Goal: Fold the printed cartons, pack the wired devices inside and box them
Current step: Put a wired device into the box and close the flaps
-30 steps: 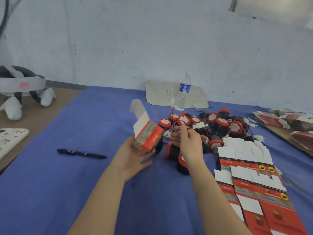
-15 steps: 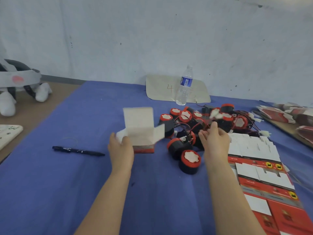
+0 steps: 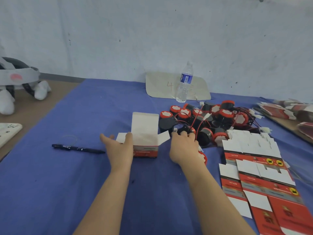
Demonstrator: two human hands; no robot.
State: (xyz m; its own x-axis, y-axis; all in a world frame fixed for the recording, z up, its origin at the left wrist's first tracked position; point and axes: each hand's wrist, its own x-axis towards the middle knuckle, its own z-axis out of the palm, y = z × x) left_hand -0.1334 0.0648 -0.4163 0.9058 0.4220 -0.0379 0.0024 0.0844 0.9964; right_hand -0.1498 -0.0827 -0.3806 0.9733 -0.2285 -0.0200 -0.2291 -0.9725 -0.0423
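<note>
Right hand (image 3: pixel 183 148) has dropped beside the carton (image 3: pixel 145 133), fingers curled round a device (image 3: pixel 185 129); left hand (image 3: pixel 118 148), fingers straight, touches its left side.

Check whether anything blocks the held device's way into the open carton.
Nothing visible does. The right hand grips a black device beside the open carton, whose lid flap stands up at the back. Only its small side flap juts toward the device; the left hand rests on the opposite side.
</note>
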